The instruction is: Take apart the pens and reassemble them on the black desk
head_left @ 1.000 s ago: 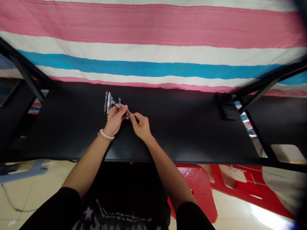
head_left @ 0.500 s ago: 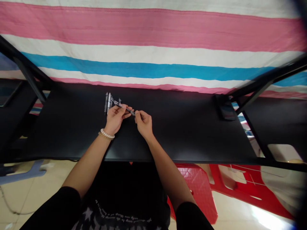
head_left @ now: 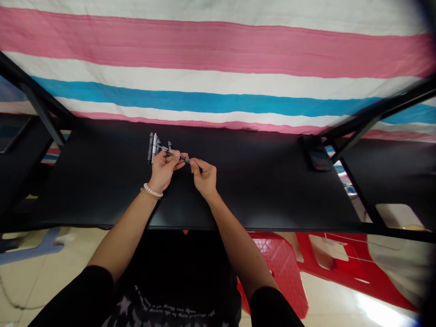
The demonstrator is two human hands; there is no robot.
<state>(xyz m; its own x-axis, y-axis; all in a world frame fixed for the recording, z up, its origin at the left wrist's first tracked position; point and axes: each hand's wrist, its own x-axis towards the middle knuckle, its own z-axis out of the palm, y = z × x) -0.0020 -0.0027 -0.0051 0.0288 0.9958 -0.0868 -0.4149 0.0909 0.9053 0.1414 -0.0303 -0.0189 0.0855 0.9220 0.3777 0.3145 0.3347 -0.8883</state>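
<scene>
Over the black table [head_left: 265, 190] my left hand [head_left: 164, 170] pinches the barrel of a slim pen [head_left: 166, 150], which slants down to the right. My right hand [head_left: 205, 176] closes its thumb and forefinger on the pen's other end; the fingers hide that tip. Just behind my left hand lie several more pens: a dark pen [head_left: 150, 147] at the left, a white pen [head_left: 154, 144] beside it, and others partly covered by the hand. A small dark piece [head_left: 170, 144] shows past the held pen, too small to name.
A black phone-like object [head_left: 318, 156] lies at the table's right end by the metal frame [head_left: 354, 125]. A striped cloth [head_left: 218, 50] hangs along the back edge. Below are a red plastic stool [head_left: 281, 268] and a red chair-like piece [head_left: 354, 263].
My right hand has shifted very slightly, still at the pen's end. The left hand keeps its hold, and the pens on the table stay in place.
</scene>
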